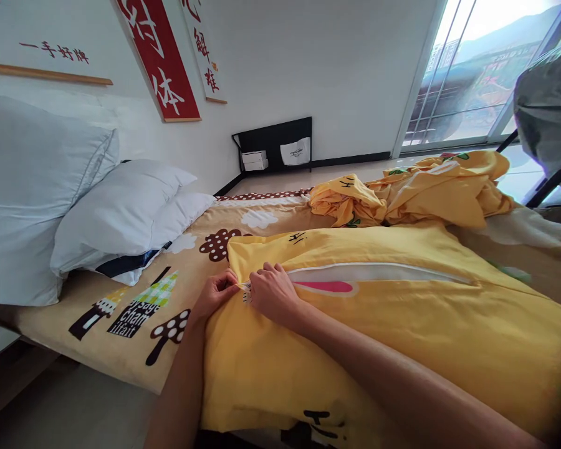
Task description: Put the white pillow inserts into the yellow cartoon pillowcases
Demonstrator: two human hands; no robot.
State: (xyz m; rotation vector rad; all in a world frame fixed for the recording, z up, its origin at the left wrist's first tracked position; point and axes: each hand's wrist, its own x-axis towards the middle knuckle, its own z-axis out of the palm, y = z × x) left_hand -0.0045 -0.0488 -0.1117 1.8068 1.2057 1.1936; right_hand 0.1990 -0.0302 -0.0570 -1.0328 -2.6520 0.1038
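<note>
A yellow pillowcase (402, 324) lies across the bed, printed with black "Hi" lettering and a pink shape. A long slit with a white zipper edge gapes along its upper side, and white filling (378, 272) shows inside. At the left end of this slit, my left hand (217, 293) pinches the pillowcase's yellow fabric between thumb and fingers. Right beside it, my right hand (275, 292) is closed at the zipper line, its fingers curled over the fabric. Whether a zipper pull is between those fingers is hidden.
White pillows (121, 206) are stacked at the left against the wall. Crumpled yellow bedding (430, 190) lies at the far side of the patterned bed sheet (187, 293). Beyond stands a black rack (271, 140) with a white box. A grey covered object (549, 112) is at right.
</note>
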